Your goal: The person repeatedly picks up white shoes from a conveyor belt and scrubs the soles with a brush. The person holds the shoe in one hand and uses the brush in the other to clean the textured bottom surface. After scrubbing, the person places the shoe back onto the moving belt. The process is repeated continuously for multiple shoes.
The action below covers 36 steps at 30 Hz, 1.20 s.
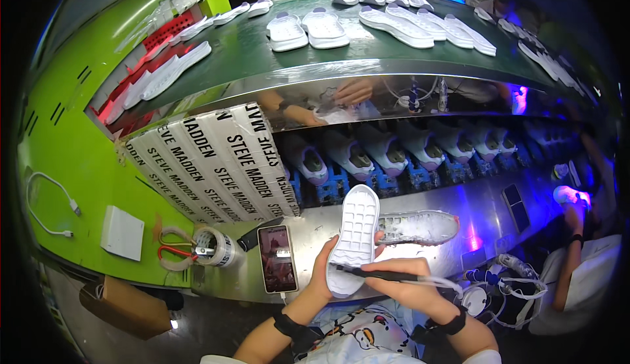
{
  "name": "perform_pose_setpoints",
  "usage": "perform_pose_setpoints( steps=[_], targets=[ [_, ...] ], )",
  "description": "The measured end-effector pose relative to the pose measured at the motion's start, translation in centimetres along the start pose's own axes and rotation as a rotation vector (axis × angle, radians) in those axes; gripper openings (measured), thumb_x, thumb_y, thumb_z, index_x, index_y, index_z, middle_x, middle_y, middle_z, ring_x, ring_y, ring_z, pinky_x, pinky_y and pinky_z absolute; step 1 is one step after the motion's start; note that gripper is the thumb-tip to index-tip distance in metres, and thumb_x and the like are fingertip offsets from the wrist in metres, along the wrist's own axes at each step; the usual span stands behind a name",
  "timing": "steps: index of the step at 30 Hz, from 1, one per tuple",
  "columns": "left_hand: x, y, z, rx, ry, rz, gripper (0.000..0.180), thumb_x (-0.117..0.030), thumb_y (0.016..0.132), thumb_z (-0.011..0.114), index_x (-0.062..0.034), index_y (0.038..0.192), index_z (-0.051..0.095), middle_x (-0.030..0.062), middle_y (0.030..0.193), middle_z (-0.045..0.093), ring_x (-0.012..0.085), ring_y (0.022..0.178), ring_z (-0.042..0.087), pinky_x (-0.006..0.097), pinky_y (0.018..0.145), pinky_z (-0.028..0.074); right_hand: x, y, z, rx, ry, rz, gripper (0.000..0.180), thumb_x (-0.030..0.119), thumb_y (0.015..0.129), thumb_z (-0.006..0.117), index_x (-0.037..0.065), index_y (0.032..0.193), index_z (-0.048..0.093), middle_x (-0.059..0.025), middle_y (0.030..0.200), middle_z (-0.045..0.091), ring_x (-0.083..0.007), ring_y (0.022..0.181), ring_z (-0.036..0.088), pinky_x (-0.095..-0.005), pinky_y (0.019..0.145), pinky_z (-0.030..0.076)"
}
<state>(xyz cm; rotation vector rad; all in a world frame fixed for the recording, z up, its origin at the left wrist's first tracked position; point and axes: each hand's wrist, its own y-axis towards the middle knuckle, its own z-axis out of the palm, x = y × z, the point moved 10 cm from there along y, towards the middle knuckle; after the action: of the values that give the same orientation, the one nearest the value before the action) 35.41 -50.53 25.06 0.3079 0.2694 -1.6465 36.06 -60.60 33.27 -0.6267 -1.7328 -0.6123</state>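
"Hands?"
"Left hand [322,277] wraps a white shoe sole [357,223] by its sides, gridded face up, likely to keep the hollow reachable. Right hand [410,286] pinches a black pen-shaped tool [392,275], tip at the sole's near end; pen grip, presumably for control."
"Sole's where?"
"Held up over the steel worktop [312,233]."
"Around it?"
"Second sole [417,227] lies just beyond, probably for easy reach. Phone [277,259] flat at left, seemingly parked aside."
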Motion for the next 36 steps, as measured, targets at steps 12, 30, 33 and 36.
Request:
perform_pose_setpoints(
  steps=[12,30,33,36],
  targets=[
    [-1.0,0.2,-0.7,0.007,-0.332,0.103,0.061,-0.040,0.092,0.046,-0.0047,0.140,0.036,0.0174,0.132,0.047,0.0288,0.109,0.049,0.042,0.097,0.043,2.3,0.2,2.8,-0.149,-0.112,-0.412,0.019,0.001,0.081,0.066,-0.002,0.100,0.068,-0.0143,0.091,0.070,-0.0188,0.080,0.068,-0.0276,0.073,0.052],
    [1.1,0.6,-0.5,-0.172,0.355,-0.518,0.041,-0.027,0.091,0.051,0.0044,0.116,0.058,0.0181,0.109,0.065,0.0217,0.095,0.066,0.030,0.084,0.053,5.0,-0.9,1.3,0.341,-0.161,-0.422,0.013,0.007,0.084,0.063,-0.003,0.092,0.066,-0.0135,0.090,0.067,-0.0254,0.076,0.066,-0.0314,0.069,0.053],
    [0.2,0.9,1.9,-0.234,0.619,-0.499,0.036,-0.027,0.086,0.061,0.0008,0.109,0.064,0.0115,0.099,0.068,0.0161,0.081,0.066,0.026,0.073,0.052,5.5,-1.1,1.4,0.313,-0.191,-0.513,0.012,0.007,0.085,0.062,-0.002,0.092,0.066,-0.0133,0.084,0.067,-0.0258,0.075,0.066,-0.0321,0.069,0.054],
    [0.2,1.5,0.2,-0.207,0.871,-0.661,0.032,-0.027,0.086,0.062,-0.0017,0.105,0.067,0.0088,0.096,0.068,0.0130,0.083,0.065,0.022,0.076,0.050,4.2,-1.6,0.3,0.360,-0.250,-0.439,0.013,0.007,0.086,0.061,-0.002,0.094,0.067,-0.0131,0.092,0.068,-0.0258,0.081,0.067,-0.0315,0.073,0.053]
  ],
)
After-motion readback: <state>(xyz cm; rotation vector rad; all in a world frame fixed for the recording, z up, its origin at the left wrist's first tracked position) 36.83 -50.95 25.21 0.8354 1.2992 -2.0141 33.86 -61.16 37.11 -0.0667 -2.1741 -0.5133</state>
